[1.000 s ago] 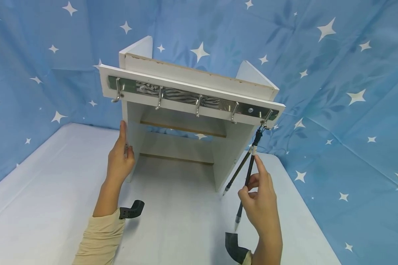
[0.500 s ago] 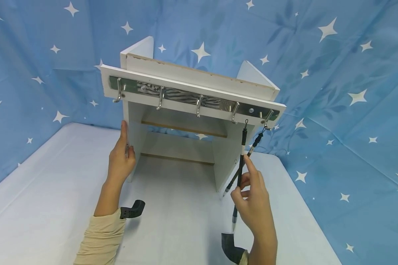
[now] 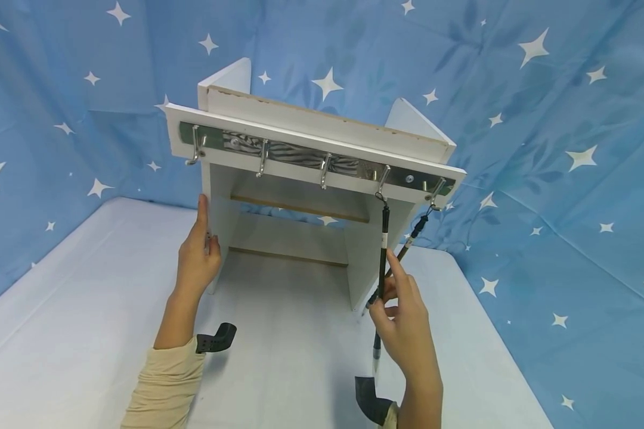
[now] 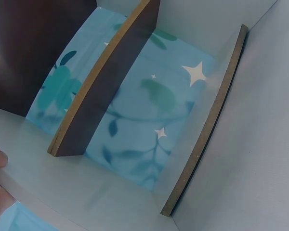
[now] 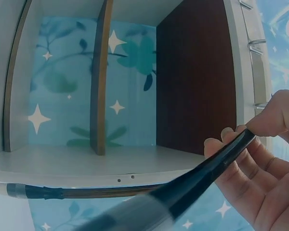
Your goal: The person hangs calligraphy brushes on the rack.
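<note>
My right hand [image 3: 405, 333] pinches the dark handle of a calligraphy brush [image 3: 383, 262], which hangs nearly upright with its pale bristles down. The brush's top loop overlaps the lower end of the fourth hook [image 3: 382, 186] from the left. A second calligraphy brush [image 3: 420, 226] hangs slanted by its loop from the rightmost hook [image 3: 436, 193], partly behind the first. On the left, my left hand [image 3: 195, 259] holds the front edge of the white shelf unit's side panel [image 3: 220, 226], index finger straight up and thumb on the inner side.
A metal hook rail [image 3: 295, 154] runs across the unit's top front board, its other hooks bare. Inside are cross boards [image 3: 300, 207] with wood-coloured edges. The unit stands on a white-covered table [image 3: 279, 357], before a blue star-patterned curtain [image 3: 542, 119].
My right hand has carried its brush left, from beside the rightmost hook to the fourth hook, where the loop now overlaps the hook. The second brush and my left hand keep their places.
</note>
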Demonstrator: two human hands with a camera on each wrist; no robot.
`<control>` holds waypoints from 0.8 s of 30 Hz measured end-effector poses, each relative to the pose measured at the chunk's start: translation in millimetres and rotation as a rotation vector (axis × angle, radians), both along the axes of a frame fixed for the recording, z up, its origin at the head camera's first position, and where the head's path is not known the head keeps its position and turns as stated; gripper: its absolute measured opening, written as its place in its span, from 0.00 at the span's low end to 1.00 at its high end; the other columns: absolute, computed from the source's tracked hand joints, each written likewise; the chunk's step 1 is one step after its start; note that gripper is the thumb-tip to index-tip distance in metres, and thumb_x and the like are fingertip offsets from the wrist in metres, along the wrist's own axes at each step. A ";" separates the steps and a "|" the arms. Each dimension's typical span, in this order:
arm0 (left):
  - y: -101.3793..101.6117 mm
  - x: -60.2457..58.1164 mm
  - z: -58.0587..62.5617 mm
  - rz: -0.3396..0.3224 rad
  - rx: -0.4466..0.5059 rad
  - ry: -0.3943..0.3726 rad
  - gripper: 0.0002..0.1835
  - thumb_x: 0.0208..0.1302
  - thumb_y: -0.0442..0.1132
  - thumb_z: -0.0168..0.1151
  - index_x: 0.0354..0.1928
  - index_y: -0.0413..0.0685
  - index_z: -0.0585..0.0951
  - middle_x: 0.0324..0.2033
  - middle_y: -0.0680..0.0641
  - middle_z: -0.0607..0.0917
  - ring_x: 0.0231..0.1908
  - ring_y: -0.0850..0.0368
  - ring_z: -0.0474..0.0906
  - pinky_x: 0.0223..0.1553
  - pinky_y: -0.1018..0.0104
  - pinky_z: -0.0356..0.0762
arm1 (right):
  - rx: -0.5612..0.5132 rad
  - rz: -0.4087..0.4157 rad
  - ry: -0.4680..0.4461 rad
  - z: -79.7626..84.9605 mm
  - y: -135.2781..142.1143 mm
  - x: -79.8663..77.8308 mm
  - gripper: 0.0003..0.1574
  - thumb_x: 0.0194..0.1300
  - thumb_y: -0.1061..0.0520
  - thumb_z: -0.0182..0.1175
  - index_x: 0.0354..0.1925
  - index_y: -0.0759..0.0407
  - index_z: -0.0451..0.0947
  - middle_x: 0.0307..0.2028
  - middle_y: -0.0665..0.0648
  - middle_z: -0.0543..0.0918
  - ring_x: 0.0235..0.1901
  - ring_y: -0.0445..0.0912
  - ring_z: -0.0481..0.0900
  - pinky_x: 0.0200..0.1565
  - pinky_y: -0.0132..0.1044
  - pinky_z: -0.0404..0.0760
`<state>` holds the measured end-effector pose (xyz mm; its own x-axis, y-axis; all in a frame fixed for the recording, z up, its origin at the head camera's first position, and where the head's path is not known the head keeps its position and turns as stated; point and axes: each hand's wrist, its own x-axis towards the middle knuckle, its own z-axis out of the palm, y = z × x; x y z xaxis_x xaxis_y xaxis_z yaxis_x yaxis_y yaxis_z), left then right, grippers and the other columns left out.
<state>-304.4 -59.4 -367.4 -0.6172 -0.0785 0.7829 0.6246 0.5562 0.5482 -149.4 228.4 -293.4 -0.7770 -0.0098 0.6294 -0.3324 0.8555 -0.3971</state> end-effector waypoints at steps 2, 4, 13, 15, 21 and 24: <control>0.0 0.1 -0.2 0.001 0.000 0.000 0.47 0.55 0.19 0.46 0.72 0.60 0.42 0.64 0.33 0.62 0.50 0.32 0.70 0.41 0.42 0.70 | -0.003 -0.009 -0.003 -0.2 -0.2 -0.7 0.49 0.49 0.74 0.54 0.69 0.53 0.54 0.34 0.57 0.72 0.33 0.41 0.74 0.30 0.28 0.79; -0.2 -0.6 -0.8 0.001 0.000 0.000 0.47 0.55 0.19 0.46 0.72 0.60 0.42 0.64 0.33 0.62 0.51 0.31 0.70 0.41 0.42 0.70 | -0.009 -0.015 -0.010 -0.1 -1.0 -1.2 0.49 0.50 0.74 0.53 0.69 0.53 0.53 0.34 0.57 0.72 0.34 0.42 0.73 0.31 0.28 0.79; 1.2 -3.2 0.4 -0.003 0.007 0.012 0.48 0.55 0.18 0.46 0.72 0.61 0.43 0.65 0.35 0.61 0.55 0.32 0.67 0.46 0.41 0.69 | 0.007 -0.005 0.026 1.0 -3.2 -3.2 0.49 0.50 0.74 0.53 0.69 0.54 0.52 0.35 0.59 0.71 0.33 0.43 0.73 0.30 0.36 0.82; 1.5 -3.8 0.9 -0.005 0.012 0.007 0.48 0.54 0.18 0.46 0.72 0.61 0.43 0.65 0.35 0.62 0.55 0.32 0.67 0.48 0.41 0.69 | 0.006 -0.003 0.036 1.6 -3.6 -3.7 0.49 0.50 0.74 0.54 0.69 0.55 0.52 0.35 0.60 0.71 0.33 0.43 0.73 0.30 0.38 0.82; 1.3 -2.5 1.2 -0.008 0.014 -0.008 0.47 0.55 0.18 0.46 0.72 0.59 0.43 0.65 0.34 0.62 0.56 0.32 0.66 0.49 0.41 0.69 | 0.007 0.006 0.047 1.4 -6.0 -4.8 0.48 0.51 0.75 0.53 0.69 0.56 0.53 0.35 0.60 0.72 0.34 0.45 0.74 0.30 0.38 0.82; 0.0 0.1 -1.1 0.001 0.009 -0.036 0.44 0.56 0.19 0.46 0.72 0.54 0.45 0.65 0.34 0.61 0.56 0.32 0.66 0.49 0.42 0.69 | 0.002 0.008 0.042 -1.2 -8.3 -4.8 0.49 0.51 0.75 0.53 0.69 0.56 0.52 0.35 0.60 0.71 0.33 0.44 0.73 0.30 0.34 0.82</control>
<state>-304.3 -59.4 -368.5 -0.6446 -0.0862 0.7597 0.6041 0.5517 0.5751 -154.2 220.2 -294.6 -0.7500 -0.0177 0.6612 -0.3558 0.8535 -0.3807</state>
